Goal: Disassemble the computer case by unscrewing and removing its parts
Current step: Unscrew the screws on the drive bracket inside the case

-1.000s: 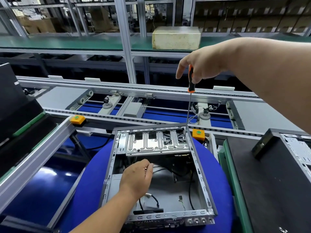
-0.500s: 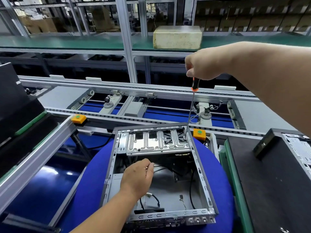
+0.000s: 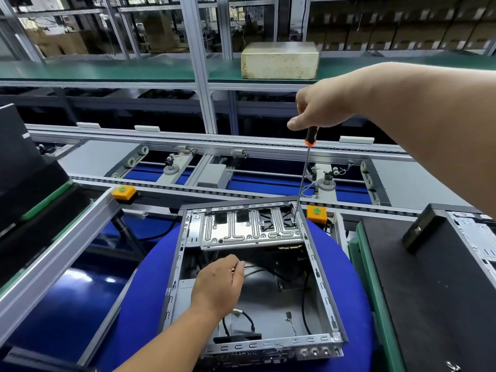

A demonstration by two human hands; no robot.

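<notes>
- Since the earlier frames, the right hand (image 3: 326, 106) has closed fully round the screwdriver (image 3: 304, 173) handle, the index finger that stuck out a second ago now folded in, and the tool's tip has come down onto the far right corner of the drive bracket (image 3: 249, 229).
- That hand grips the top of the black-and-orange handle with fingers and thumb curled round it; only the lower part of the handle shows below the thumb.
- Screwdriver's long axis runs nearly upright, leaning slightly so the handle sits to the right of the tip; the tip points down.
- Its tip rests at a screw (image 3: 293, 220) at the bracket's far right corner, just inside the case's right wall.
- Computer case (image 3: 320, 285) lies open-topped on a round blue turntable mat (image 3: 145, 285), its long axis running away from the person, the drive bracket spanning the far end.
- Left hand (image 3: 218, 285) hovers over the case's interior near the left wall, fingers loosely curled; whether it pinches something small I cannot tell.
- Black cables (image 3: 303, 299) lie loose on the case floor.
- Two orange push-button boxes (image 3: 316, 212) flank the far end of the case, beside the conveyor rail (image 3: 214, 142).
- A second dark case (image 3: 434, 285) lies on the green-edged table to the right.
- A beige box (image 3: 280, 60) sits on the green shelf beyond.
</notes>
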